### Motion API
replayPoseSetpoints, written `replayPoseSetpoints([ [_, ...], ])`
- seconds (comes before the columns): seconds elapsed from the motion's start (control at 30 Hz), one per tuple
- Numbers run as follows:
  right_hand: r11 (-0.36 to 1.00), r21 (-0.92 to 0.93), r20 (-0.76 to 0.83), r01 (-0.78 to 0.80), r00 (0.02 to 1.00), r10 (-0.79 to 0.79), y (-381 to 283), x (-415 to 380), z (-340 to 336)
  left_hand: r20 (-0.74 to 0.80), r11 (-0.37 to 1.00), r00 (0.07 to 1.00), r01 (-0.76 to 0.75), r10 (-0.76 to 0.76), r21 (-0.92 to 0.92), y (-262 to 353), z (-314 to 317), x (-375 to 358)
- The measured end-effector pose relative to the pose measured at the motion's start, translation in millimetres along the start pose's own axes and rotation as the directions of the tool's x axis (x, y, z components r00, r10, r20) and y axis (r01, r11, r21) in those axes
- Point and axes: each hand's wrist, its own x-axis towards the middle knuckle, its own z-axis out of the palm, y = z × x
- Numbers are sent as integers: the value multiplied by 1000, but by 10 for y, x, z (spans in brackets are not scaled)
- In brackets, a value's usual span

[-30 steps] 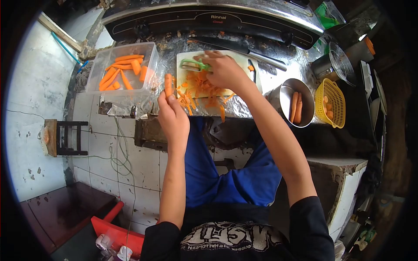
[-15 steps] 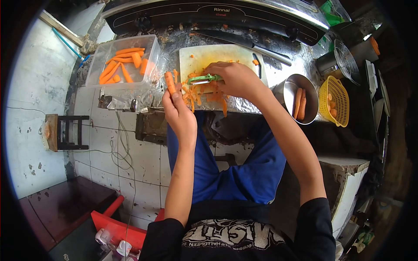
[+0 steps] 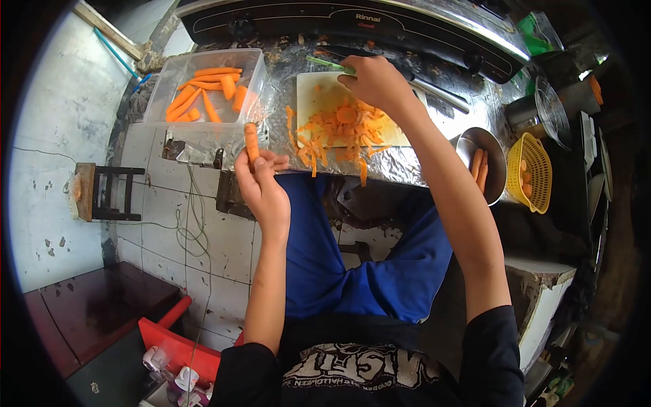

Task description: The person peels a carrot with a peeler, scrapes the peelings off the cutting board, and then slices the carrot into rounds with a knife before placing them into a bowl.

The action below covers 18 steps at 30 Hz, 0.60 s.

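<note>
A carrot stands upright in my left hand, pinched near its lower end, just in front of the counter edge. My right hand is over the far side of the white cutting board, closed around a green peeler whose tip points left. Orange carrot peelings lie in a heap on the board and hang over its near edge. Partly behind my right hand lies a knife.
A clear plastic box with several peeled carrots stands to the left. On the right are a metal pot with carrots and a yellow basket with orange pieces. A black Rinnai stove borders the counter's back.
My right hand has lifted away with the peeler, from the board's middle toward its far edge, uncovering the peelings. My left hand has moved slightly left and toward me with the carrot.
</note>
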Motion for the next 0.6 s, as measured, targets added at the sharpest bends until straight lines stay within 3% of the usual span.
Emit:
replayPoseSetpoints([
  [0.07,990,27,18,137,990,-138,67,157,61,21,999,1000,1,-2,49,-11,-37,47],
  [0.17,979,1,104,205,973,-204,94,359,142,23,985,999,-47,44,164,-8,-43,171],
  [0.3,980,-41,129,196,974,-189,78,377,262,92,977,992,-105,89,186,-22,-38,332],
  [0.4,977,-87,-67,193,978,-199,6,100,207,68,986,997,-42,32,162,-150,-36,396],
  [0.5,985,-36,-73,169,982,-171,30,-57,238,39,952,988,-152,147,266,-354,-47,423],
  [0.57,986,19,-65,163,985,-161,61,-41,200,61,832,935,-338,348,441,-491,-59,444],
  [0.6,986,77,-32,148,989,-145,95,4,191,58,833,938,-332,343,443,-466,-52,439],
])
